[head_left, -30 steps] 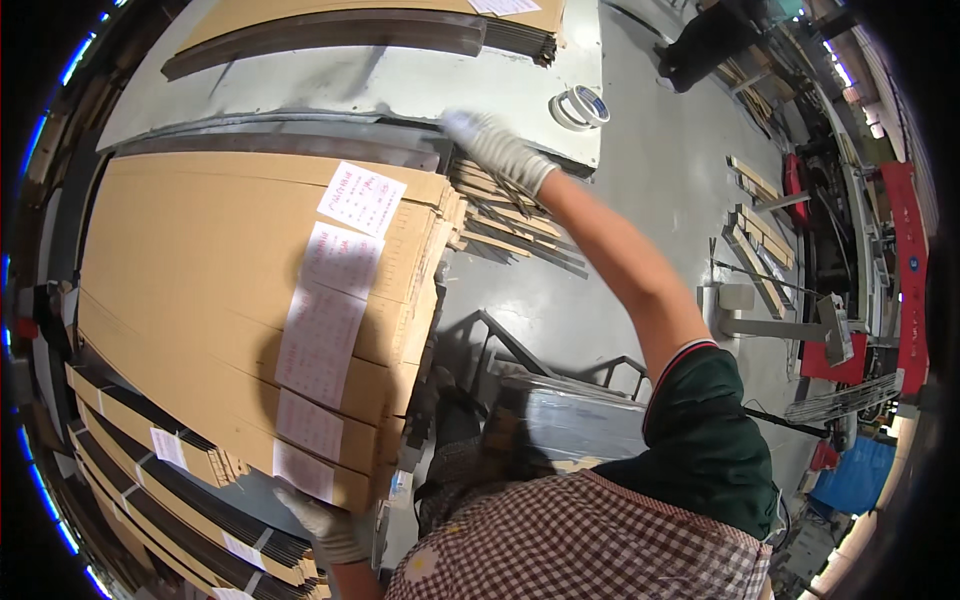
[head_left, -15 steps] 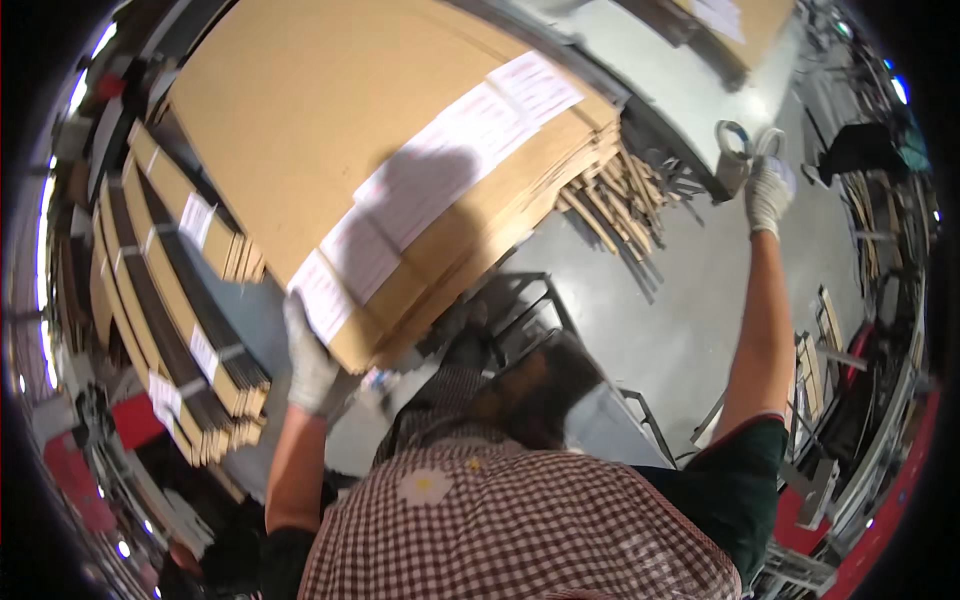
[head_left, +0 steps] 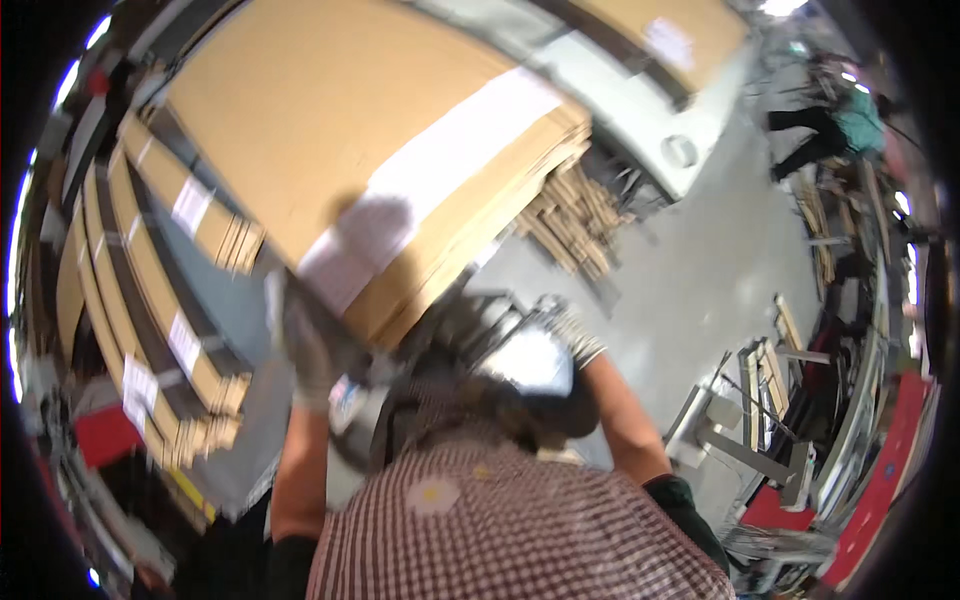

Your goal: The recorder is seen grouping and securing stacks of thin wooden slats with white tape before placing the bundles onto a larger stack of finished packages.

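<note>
The picture is motion-blurred. My left hand (head_left: 305, 350), in a pale work glove, is raised at the near lower corner of a big stack of flat brown cardboard sheets (head_left: 330, 130) with white paper labels (head_left: 440, 150); whether it grips the stack is unclear. My right hand (head_left: 572, 335), also gloved, is down by a shiny metal part (head_left: 525, 360) of a dark frame in front of my chest. The blur hides whether its fingers close on it.
More labelled cardboard stacks (head_left: 150, 290) stand at the left. Loose wooden slats (head_left: 575, 215) lie under the big stack's right side. A tape roll (head_left: 680, 150) rests on a grey surface. Metal frames (head_left: 740, 410) stand at the right; another person (head_left: 830, 125) bends at the far right.
My right hand has come down from the tape roll at the far right to the metal part before me. The view has swung, and my left hand has slipped lower at the stack's corner.
</note>
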Motion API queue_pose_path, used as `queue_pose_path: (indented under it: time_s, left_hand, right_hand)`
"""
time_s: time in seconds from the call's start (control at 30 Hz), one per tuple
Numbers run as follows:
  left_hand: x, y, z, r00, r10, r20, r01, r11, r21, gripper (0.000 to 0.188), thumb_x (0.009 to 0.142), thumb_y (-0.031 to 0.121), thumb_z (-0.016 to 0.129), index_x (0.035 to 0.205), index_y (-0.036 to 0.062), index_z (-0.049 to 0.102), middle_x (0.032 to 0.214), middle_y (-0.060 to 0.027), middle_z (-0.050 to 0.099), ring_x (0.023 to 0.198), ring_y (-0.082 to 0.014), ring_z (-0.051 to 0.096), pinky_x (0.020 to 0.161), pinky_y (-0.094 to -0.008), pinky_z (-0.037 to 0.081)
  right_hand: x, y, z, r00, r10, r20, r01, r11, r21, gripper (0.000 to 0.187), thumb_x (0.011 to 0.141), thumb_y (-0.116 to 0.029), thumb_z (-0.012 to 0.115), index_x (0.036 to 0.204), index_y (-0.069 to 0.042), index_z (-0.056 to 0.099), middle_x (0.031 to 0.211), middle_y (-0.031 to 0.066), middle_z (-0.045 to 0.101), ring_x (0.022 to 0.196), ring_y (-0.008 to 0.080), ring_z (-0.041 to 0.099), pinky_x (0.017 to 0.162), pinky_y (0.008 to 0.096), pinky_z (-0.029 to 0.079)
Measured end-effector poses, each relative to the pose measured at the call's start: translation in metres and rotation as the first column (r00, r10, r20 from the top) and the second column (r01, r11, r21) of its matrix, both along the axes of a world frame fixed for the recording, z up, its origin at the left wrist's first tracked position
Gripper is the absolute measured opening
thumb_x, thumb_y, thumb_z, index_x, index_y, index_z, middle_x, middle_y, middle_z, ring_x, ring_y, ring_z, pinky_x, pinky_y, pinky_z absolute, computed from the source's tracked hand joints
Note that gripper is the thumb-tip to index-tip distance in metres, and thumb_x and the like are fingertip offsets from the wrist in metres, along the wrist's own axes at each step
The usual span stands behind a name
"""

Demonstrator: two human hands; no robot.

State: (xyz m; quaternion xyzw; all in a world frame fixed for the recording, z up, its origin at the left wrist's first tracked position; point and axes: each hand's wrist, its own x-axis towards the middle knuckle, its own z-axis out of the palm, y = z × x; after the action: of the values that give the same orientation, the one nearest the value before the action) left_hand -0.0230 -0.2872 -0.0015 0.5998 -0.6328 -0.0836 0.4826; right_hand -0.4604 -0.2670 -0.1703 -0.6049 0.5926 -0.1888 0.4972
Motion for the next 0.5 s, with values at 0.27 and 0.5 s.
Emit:
queue_pose_path:
  time_s: [0.27, 0.5]
  left_hand:
    - [-0.053, -0.043, 0.066, 0.798, -0.35, 0.49, 0.133, 0.896, 0.424, 0.037, 0.089, 0.017, 0.058, 0.124, 0.0029, 0.057, 0.133, -0.0188, 0.052, 0.131, -0.0413, 0.039, 0.11, -0.0461, 0.032]
    - [-0.046, -0.076, 0.015, 0.621, -0.389, 0.68, 0.343, 0.915, 0.21, 0.029, 0.079, 0.018, 0.063, 0.104, 0.005, 0.057, 0.117, -0.0192, 0.052, 0.113, -0.0441, 0.045, 0.095, -0.0554, 0.037]
  right_hand:
    - [0.049, 0.007, 0.0, 0.969, -0.247, -0.005, 0.245, 0.961, 0.13, 0.035, 0.082, -0.027, 0.063, 0.098, 0.003, 0.068, 0.087, 0.0209, 0.07, 0.081, 0.0309, 0.066, 0.076, 0.0403, 0.05]
    - [0.107, 0.037, 0.038, 0.983, -0.162, -0.089, 0.175, 0.971, 0.164, 0.037, 0.084, -0.031, 0.065, 0.103, 0.001, 0.067, 0.098, 0.0238, 0.068, 0.093, 0.0382, 0.064, 0.084, 0.0448, 0.048]
